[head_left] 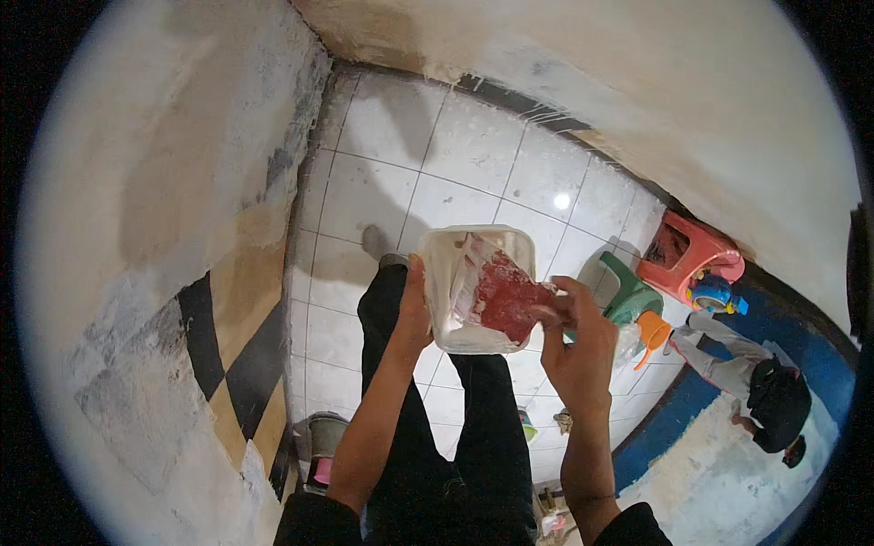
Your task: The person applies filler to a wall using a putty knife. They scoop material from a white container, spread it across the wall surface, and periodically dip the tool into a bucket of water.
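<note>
A square white plastic tub (442, 320) with white paste inside is held in front of me at the centre of the head view. My left hand (411, 308) grips its left wall, fingers wrapped round it. My right hand (575, 332) has its fingers closed on a flat red scraper (506, 296) over the tub. White paste coats much of the scraper, mostly on its left part. My legs in dark trousers show below the tub.
Patchy walls (146, 237) border the white tiled floor (455, 164). On the right are a red stool (678, 227), green stool (637, 291), orange dipper (654, 332), blue object (710, 293) and another person (774, 400). A bucket (323, 432) stands lower left.
</note>
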`<state>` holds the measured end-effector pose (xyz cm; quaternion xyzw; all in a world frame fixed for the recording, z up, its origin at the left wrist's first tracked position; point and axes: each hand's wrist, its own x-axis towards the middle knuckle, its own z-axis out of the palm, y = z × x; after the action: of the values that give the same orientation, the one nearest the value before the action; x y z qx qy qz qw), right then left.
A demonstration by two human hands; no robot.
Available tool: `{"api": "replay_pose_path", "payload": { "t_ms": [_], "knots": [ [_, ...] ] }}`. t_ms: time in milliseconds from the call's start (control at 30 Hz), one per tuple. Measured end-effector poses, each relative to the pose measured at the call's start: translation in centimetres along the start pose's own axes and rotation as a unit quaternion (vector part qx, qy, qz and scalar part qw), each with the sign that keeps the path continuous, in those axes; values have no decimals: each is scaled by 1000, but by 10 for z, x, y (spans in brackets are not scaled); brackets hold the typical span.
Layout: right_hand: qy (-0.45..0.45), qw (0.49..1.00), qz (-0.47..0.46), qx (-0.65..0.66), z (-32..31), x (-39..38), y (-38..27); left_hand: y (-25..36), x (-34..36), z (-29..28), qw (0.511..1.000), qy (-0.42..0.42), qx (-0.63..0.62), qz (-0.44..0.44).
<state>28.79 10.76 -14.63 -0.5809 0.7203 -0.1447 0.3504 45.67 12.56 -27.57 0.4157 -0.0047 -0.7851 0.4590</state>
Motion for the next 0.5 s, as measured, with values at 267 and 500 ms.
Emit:
{"api": "replay_pose_path", "payload": {
  "t_ms": [267,500],
  "knots": [
    [18,709,-133,692,-123,-112,-36,-38,-92,76,984,-18,-171,41],
    [-84,286,-170,940,-187,-262,-113,-55,-195,129,997,15,-34,72]
  ]
}}
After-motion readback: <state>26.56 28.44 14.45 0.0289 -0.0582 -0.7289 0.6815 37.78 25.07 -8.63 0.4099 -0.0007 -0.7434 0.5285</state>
